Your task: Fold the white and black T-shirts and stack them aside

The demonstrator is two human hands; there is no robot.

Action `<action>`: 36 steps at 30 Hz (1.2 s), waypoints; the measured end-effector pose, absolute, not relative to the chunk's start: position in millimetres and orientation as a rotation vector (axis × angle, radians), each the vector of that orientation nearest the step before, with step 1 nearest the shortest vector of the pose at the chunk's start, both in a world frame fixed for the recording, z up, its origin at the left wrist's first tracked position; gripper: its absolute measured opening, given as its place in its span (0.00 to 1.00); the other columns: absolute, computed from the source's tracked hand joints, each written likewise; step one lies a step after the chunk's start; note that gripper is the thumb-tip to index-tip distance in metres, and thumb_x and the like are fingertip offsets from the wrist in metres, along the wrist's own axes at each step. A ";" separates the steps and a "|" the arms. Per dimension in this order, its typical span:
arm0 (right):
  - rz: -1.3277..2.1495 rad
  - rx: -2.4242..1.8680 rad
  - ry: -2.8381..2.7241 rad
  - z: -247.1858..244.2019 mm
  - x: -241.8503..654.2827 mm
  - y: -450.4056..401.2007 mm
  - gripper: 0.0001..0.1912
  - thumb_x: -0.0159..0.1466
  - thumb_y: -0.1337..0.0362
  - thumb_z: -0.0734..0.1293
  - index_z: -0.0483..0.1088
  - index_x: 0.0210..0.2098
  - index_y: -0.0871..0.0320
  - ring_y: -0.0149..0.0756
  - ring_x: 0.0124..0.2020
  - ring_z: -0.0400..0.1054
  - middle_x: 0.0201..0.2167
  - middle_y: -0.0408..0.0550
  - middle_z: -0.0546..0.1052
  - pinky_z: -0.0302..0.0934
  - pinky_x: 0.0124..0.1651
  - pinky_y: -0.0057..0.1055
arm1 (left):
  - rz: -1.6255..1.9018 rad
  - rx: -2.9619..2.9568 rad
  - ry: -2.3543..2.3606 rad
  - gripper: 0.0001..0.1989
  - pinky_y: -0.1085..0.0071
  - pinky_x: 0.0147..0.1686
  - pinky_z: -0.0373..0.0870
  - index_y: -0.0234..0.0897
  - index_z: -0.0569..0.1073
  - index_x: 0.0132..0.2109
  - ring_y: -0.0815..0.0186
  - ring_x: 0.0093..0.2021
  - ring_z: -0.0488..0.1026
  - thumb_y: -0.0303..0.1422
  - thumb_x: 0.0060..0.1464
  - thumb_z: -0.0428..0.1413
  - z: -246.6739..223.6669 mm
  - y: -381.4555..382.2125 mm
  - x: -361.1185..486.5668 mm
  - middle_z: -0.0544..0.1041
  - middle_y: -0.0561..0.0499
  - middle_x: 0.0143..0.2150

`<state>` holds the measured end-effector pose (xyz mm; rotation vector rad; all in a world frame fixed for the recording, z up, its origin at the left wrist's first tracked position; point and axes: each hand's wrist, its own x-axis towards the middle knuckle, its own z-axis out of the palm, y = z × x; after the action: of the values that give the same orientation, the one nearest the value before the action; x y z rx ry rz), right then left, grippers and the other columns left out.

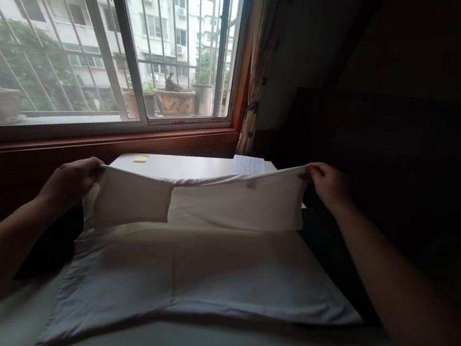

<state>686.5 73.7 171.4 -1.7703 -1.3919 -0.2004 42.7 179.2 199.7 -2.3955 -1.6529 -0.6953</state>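
Observation:
A pale cloth (219,269) with a seam running across its middle is stretched between my hands; I cannot tell what kind of cloth piece it is. Its far edge is lifted and sags slightly, while the near part lies spread on the white table (211,343) with its edges creased. My left hand (74,177) pinches the raised edge at the left corner. At the right corner, higher up, my right hand (329,185) grips the same edge between thumb and fingers.
On the table's far part lie a yellow sticky note (141,158) and a printed sheet of paper (248,165). Behind stands a barred window (178,50) with potted plants (174,100) outside, and a tied curtain (259,71) beside it. The right side is very dark.

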 end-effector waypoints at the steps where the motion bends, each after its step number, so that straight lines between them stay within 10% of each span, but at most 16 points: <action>1: -0.190 -1.767 -1.381 169.2 687.7 89.4 0.17 0.73 0.58 0.61 0.75 0.49 0.64 0.35 0.37 0.77 0.38 0.53 0.83 0.67 0.42 0.30 | -0.642 -2.370 -1.702 0.12 0.74 0.38 0.62 0.36 0.75 0.46 0.66 0.38 0.74 0.33 0.65 0.49 197.3 193.1 48.1 0.79 0.50 0.41; 16: -0.141 -1.794 -1.309 118.8 690.7 203.8 0.12 0.66 0.61 0.63 0.77 0.39 0.58 0.46 0.45 0.75 0.40 0.53 0.81 0.66 0.54 0.45 | -0.555 -2.236 -1.893 0.16 0.64 0.43 0.68 0.34 0.77 0.49 0.54 0.42 0.77 0.35 0.65 0.48 122.8 322.3 88.0 0.81 0.39 0.44; 22: -0.046 -1.743 -1.435 98.7 674.3 192.6 0.12 0.63 0.63 0.66 0.76 0.44 0.59 0.45 0.48 0.73 0.49 0.55 0.77 0.67 0.55 0.46 | -0.709 -2.393 -1.646 0.19 0.59 0.62 0.61 0.28 0.70 0.58 0.55 0.62 0.67 0.32 0.63 0.50 94.9 322.6 90.6 0.73 0.35 0.61; 36: 0.141 -1.570 -2.283 52.0 589.5 -106.8 0.07 0.67 0.58 0.69 0.76 0.45 0.48 0.45 0.50 0.74 0.48 0.50 0.78 0.73 0.50 0.40 | -0.441 -2.981 -1.058 0.16 0.73 0.46 0.77 0.51 0.77 0.54 0.61 0.48 0.79 0.40 0.59 0.62 45.2 4.5 14.6 0.81 0.51 0.49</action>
<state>589.5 -106.8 52.0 -1.5697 -2.2830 0.1406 14.6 4.5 45.2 -2.9806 -1.0585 -0.4408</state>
